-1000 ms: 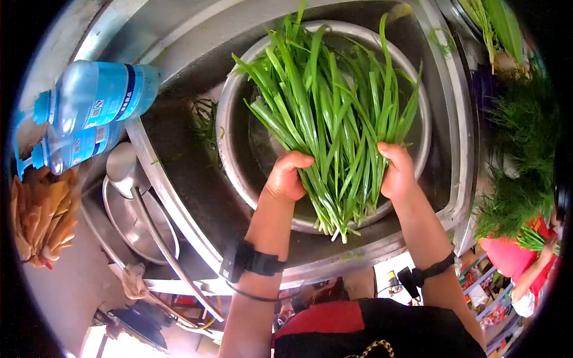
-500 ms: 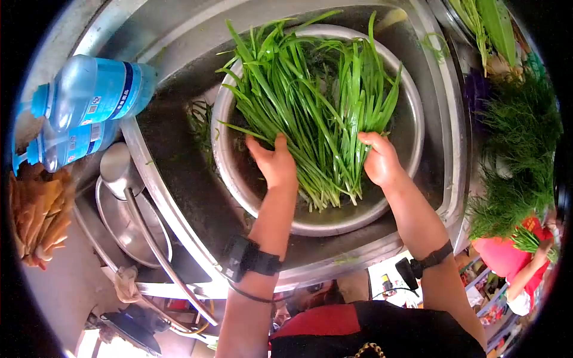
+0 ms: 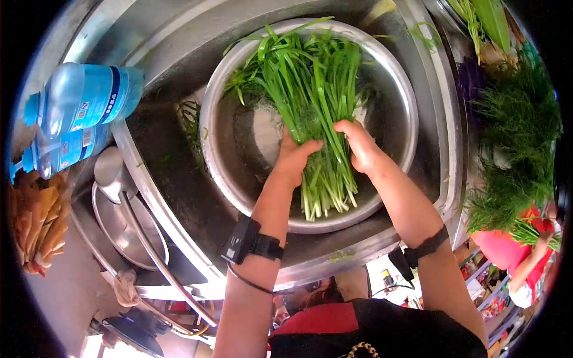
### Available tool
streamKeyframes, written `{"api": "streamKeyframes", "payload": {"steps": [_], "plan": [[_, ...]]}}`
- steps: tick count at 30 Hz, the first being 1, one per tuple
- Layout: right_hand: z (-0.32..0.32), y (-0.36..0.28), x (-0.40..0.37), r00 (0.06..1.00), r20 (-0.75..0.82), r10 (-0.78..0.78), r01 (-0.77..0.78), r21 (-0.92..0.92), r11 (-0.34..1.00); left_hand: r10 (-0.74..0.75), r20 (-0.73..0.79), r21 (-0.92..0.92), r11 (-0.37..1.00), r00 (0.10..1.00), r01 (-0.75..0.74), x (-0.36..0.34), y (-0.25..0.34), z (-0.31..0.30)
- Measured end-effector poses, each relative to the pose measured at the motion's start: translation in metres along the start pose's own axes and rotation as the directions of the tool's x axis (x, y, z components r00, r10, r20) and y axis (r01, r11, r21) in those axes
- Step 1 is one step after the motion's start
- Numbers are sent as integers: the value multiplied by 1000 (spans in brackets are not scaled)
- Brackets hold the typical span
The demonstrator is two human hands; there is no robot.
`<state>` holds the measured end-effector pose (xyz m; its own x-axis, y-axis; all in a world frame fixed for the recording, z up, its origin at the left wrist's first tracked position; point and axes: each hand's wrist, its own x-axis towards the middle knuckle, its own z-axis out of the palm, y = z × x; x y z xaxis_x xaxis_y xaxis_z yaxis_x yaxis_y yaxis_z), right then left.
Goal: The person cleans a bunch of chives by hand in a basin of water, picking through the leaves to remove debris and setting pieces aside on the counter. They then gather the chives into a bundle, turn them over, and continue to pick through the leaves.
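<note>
A thick bunch of garlic chives (image 3: 316,89), with flat green leaves and pale stem ends, lies over a round steel basin (image 3: 210,161) that has water in it. The leaf tips point away from me and the stem ends toward me. My left hand (image 3: 293,158) is wrapped round the left side of the bunch, thumb on top. On the other side my right hand (image 3: 359,148) grips the bunch, its thumb also across the stems. The hidden fingers of both hands are under or behind the stems.
The basin stands in a steel sink (image 3: 173,179). Blue-labelled bottles (image 3: 89,98), a faucet pipe (image 3: 146,238) and a metal bowl (image 3: 128,224) are at left. Feathery green herbs (image 3: 513,137) lie at right, near a person in red (image 3: 513,256) holding greens.
My hands have come closer together, squeezing the spread-out chives into one narrower bunch. The leaves have moved inward from the basin's rim, and more of the basin's inside shows.
</note>
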<state>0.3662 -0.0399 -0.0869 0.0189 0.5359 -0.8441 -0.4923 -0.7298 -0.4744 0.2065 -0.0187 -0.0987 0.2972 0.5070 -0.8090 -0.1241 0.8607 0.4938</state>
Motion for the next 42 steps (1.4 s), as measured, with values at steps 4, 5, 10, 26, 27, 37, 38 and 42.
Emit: {"api": "streamKeyframes", "payload": {"steps": [4,5,10,26,27,37,38,42], "plan": [[15,-8,-46,981,123,-147,132,129,983,-152,295,-298,923,943,242,-13,-4,-19],[16,-8,-53,965,166,-203,185,118,976,-131,325,-340,908,937,245,-15,-7,-20],[31,12,-60,904,164,-394,406,-41,913,-227,50,-245,941,973,232,-21,1,-5],[27,28,-46,754,234,-614,618,-570,542,631,-349,389,770,693,-505,-10,51,10],[28,29,-45,739,252,-624,631,-583,512,596,-344,372,796,726,-477,-7,55,8],[33,32,-45,678,305,-669,626,-717,307,695,-240,480,692,678,-540,26,48,-27],[32,33,-45,675,310,-670,624,-724,294,709,-234,516,670,665,-533,29,50,-29],[31,34,-43,672,317,-669,624,-729,281,933,55,867,132,355,-481,36,57,-37]]}}
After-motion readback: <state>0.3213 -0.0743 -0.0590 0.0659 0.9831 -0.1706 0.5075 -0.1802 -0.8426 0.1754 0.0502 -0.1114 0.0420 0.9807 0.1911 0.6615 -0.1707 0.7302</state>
